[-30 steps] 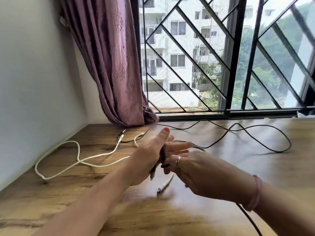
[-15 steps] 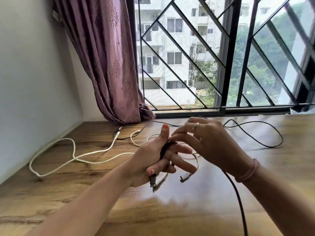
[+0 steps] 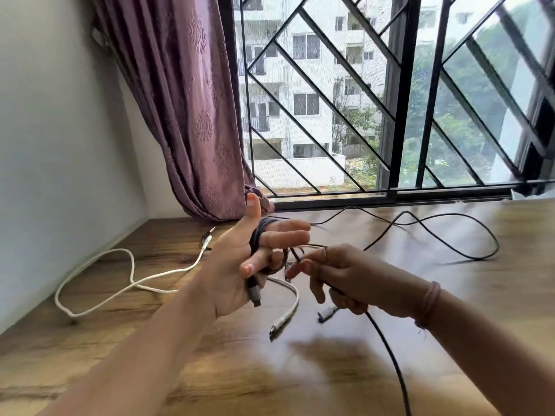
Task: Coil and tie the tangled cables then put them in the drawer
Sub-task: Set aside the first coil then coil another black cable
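While my left hand (image 3: 240, 265) stands raised over the middle of the wooden table (image 3: 495, 295), thumb up and fingers spread, the black cable (image 3: 259, 235) is wound in several turns round those fingers, its grey plug hanging below my palm. My right hand (image 3: 345, 277) is just beside it, fingers curled and pinching the same black cable, which runs on down past my wrist toward the table's near edge; a pink band (image 3: 431, 298) sits on that wrist. More of the black cable lies in loose loops toward the far right of the table, near the window grille (image 3: 330, 100). A white cable (image 3: 132, 274) sprawls toward the table's left edge by the wall (image 3: 54, 130), and another white lead with a plug (image 3: 285, 313) hangs under my hands. A purple curtain (image 3: 186, 100) drops to the far left corner. I can read no writing or brand anywhere; motion blurs the plugs.
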{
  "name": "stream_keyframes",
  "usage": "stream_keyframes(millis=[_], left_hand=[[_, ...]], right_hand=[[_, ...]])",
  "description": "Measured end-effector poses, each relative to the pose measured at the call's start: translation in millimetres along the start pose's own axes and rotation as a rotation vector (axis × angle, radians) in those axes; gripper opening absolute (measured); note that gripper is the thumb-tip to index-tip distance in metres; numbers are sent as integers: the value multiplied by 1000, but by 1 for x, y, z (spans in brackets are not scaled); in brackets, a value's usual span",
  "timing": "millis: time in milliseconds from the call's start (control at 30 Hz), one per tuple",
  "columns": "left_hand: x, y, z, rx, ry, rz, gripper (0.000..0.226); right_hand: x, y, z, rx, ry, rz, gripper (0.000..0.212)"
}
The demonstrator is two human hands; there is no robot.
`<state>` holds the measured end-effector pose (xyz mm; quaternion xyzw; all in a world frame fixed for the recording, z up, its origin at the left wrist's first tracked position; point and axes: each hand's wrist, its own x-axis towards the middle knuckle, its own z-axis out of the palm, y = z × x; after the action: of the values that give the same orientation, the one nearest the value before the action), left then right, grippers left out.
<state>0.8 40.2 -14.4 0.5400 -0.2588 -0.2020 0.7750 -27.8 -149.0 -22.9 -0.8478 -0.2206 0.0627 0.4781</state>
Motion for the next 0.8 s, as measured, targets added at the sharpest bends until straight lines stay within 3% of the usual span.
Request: stream_keyframes(millis=[100,200,333,567,700,800], left_hand=[[3,-3,4,-17,143,75,74],[5,-4,4,49,211,110,72],[4,-9,7,209,225,34,74],[2,-22,17,443,62,-20,73],[-2,-20,24,381,-15,-59,59],[-2,-16,25,363,-33,-89,62]], right_hand=[[-4,-4,11,-308,-31,-38,22],[-15,-7,30,-650,-168,-210,24],[-21,-15,37,-773,-240,-282,23],[-24,-37,9,-958,166,-374,24],[-27,-38,3,-935,376,-474,41],[-26,-36,0,-937,459,-520,40]])
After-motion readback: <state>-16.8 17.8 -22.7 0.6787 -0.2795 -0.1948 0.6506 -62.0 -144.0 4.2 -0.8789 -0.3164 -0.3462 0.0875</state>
